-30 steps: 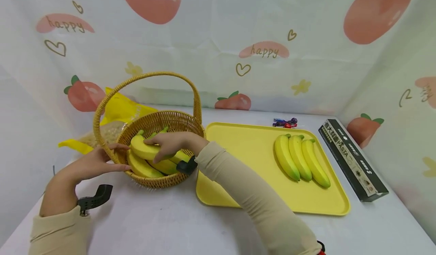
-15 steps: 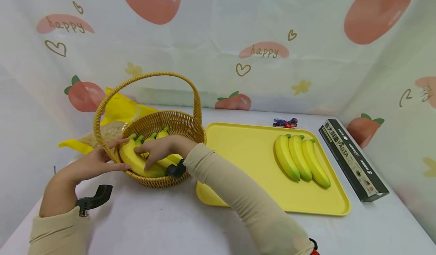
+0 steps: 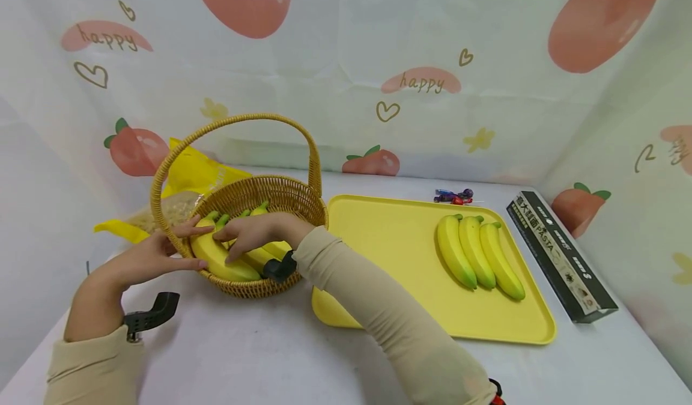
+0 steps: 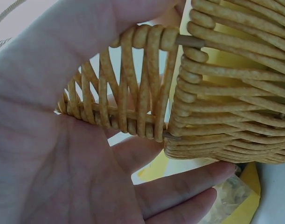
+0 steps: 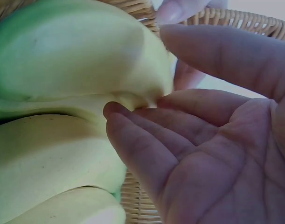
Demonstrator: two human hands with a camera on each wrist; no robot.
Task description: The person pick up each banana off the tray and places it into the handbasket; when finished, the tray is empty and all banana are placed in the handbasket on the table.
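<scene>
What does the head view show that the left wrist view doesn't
Only the head view shows the yellow tray with three bananas, the pasta box, the right hand on the basket's bananas, and the whole handle. Only the left wrist view shows the open weave under the rim up close. Both show the left hand at the wicker basket.

White table (image 3: 270,351): wicker basket (image 3: 281,200), yellow tray (image 3: 389,243), pasta box (image 3: 562,255), yellow bag (image 3: 189,173), candy (image 3: 453,195).

The right hand (image 3: 254,232) covers part of the basket's bananas (image 3: 216,255) — their count unclear.
</scene>
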